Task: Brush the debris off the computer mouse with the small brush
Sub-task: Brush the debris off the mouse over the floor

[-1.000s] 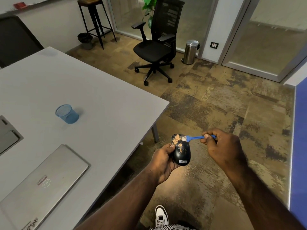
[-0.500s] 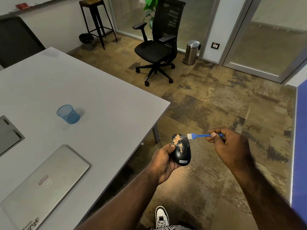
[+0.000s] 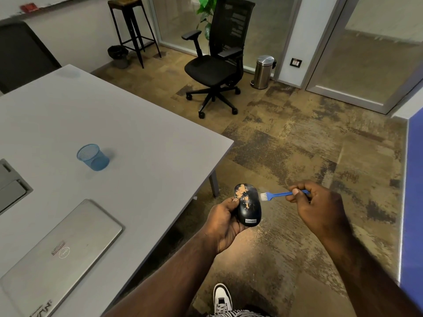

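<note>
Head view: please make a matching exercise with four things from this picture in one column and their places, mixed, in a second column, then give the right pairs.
Things:
1. computer mouse
2. small brush
3. blue mesh cup
4. closed laptop

Places:
A. lying flat on the near part of the table
B. in the left hand
C. standing on the table, farther away
D. in the right hand

Pairs: 1-B, 2-D, 3-C, 4-A

Grey table (image 3: 137,124), mottled brown carpet (image 3: 297,138), black office chair (image 3: 217,65).
</note>
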The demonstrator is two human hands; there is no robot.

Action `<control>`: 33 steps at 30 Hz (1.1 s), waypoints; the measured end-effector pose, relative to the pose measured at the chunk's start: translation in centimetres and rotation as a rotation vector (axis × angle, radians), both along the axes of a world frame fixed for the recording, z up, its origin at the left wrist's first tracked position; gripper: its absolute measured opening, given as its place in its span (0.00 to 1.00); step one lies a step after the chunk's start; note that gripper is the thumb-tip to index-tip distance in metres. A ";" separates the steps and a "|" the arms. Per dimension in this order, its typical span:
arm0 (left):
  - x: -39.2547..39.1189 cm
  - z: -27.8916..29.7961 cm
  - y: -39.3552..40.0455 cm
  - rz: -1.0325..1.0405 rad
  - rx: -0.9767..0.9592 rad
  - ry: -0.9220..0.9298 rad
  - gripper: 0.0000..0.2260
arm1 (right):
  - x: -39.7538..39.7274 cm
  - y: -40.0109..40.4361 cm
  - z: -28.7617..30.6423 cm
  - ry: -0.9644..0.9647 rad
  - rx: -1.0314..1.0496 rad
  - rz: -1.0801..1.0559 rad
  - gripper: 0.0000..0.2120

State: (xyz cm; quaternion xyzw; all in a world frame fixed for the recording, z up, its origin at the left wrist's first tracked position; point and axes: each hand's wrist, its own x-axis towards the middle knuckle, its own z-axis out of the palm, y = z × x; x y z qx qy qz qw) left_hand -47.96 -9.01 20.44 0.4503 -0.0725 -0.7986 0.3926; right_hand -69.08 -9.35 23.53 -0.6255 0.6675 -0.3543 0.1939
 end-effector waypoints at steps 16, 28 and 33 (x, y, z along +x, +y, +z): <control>-0.3 0.0 -0.2 0.016 -0.001 0.011 0.16 | -0.1 0.8 0.5 -0.037 -0.085 0.194 0.11; -0.2 -0.1 -0.2 0.000 -0.008 -0.016 0.16 | -0.3 0.4 0.3 0.027 -0.053 0.101 0.08; -0.2 -0.1 0.0 -0.016 -0.014 -0.026 0.15 | 0.1 -0.3 0.4 -0.053 -0.035 0.056 0.09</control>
